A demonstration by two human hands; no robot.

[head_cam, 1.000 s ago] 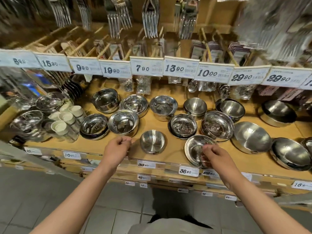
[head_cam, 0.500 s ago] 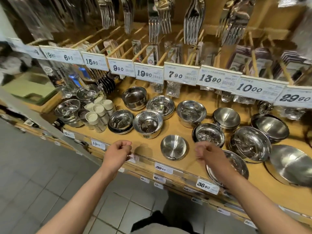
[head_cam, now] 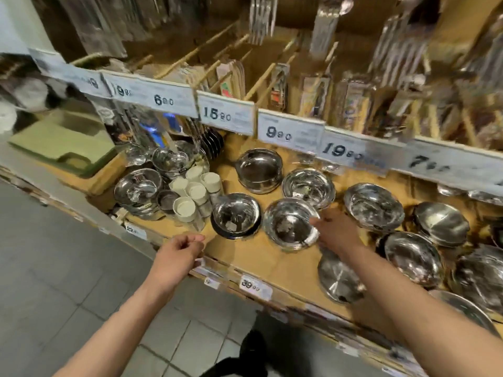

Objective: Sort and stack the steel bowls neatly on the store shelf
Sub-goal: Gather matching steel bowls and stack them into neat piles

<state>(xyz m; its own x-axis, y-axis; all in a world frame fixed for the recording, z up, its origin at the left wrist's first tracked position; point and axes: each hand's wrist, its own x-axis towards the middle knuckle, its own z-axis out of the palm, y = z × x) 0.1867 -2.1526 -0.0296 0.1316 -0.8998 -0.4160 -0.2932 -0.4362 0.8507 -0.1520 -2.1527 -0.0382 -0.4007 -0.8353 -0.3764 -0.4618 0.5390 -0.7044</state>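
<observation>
The right hand (head_cam: 336, 231) reaches over the wooden shelf (head_cam: 261, 257), its thumb at the near rim and its fingers at the right rim of a shiny steel bowl (head_cam: 291, 223). Motion blur keeps me from telling whether they clasp the rim or only touch it. The left hand (head_cam: 181, 250) hovers at the shelf's front edge with its fingers loosely curled and the thumb against them, holding nothing.

Just left of that bowl sits a bowl on a dark base (head_cam: 235, 214), the two almost touching. Behind them stand a deeper stacked bowl (head_cam: 258, 170) and another shiny bowl (head_cam: 309, 187). Further right lies a wide bowl (head_cam: 374, 206).

The right forearm covers part of a small bowl (head_cam: 339, 281) near the front edge. Bowls at the right margin are cut off by the frame. White-capped jars (head_cam: 194, 193) crowd the left end beside more bowls (head_cam: 137, 190). Price tags (head_cam: 290, 131) hang from the upper shelf; several are smeared. The packaged cutlery (head_cam: 321, 96) above them is hard to make out.
</observation>
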